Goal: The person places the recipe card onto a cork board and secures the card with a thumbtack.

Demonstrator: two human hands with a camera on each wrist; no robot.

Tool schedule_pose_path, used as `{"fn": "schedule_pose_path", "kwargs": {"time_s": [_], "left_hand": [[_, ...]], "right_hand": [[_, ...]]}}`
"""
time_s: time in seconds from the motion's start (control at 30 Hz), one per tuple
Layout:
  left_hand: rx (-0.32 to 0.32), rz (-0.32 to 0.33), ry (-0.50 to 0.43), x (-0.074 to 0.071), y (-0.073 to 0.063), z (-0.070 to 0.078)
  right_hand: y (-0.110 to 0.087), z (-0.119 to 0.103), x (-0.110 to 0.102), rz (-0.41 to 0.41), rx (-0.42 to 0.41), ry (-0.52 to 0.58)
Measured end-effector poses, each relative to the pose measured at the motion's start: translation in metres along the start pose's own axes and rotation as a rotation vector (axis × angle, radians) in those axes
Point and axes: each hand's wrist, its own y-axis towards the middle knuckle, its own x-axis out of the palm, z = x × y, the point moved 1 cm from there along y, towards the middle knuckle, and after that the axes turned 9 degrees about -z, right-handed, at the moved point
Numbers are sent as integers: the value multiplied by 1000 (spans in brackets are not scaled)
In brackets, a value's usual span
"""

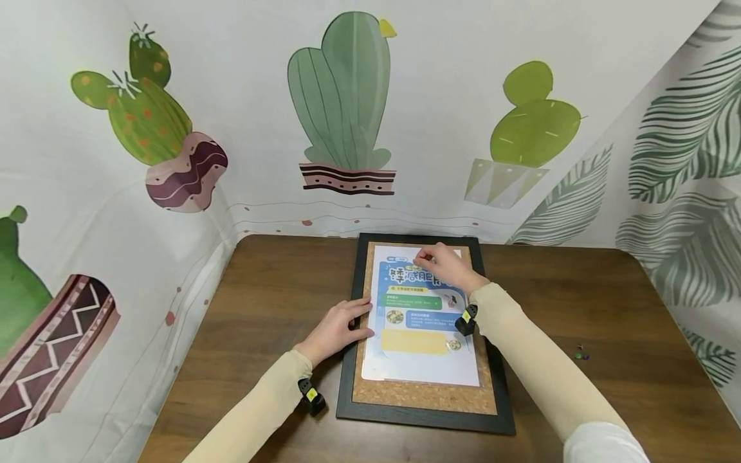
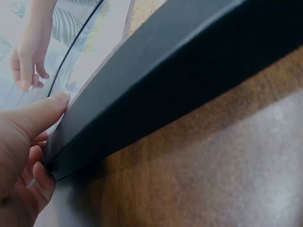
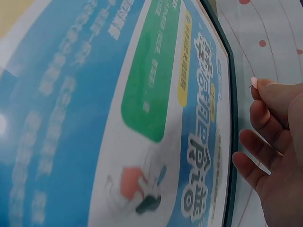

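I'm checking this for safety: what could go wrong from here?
What looks like a pin, pinched in the right hand, could slip and prick. The black frame might shift if the left hand loosens. The small coloured pieces on the table could be knocked by the right sleeve.

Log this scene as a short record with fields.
Surface: brown wooden table
Board: rectangular brown cork board, black frame
On board: blue and white printed sheet
Left hand: rests on the frame's left side
Right hand: pinches a tiny pointed item over the sheet's upper part
Loose: tiny green and blue bits, unidentifiable, right of the board
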Motion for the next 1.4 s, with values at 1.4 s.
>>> {"fn": "schedule_pose_path", "kwargs": {"time_s": [1.4], "left_hand": [[18,10,23,3,-1,-2]], "right_hand": [[61,-12,31,100,142,57]]}}
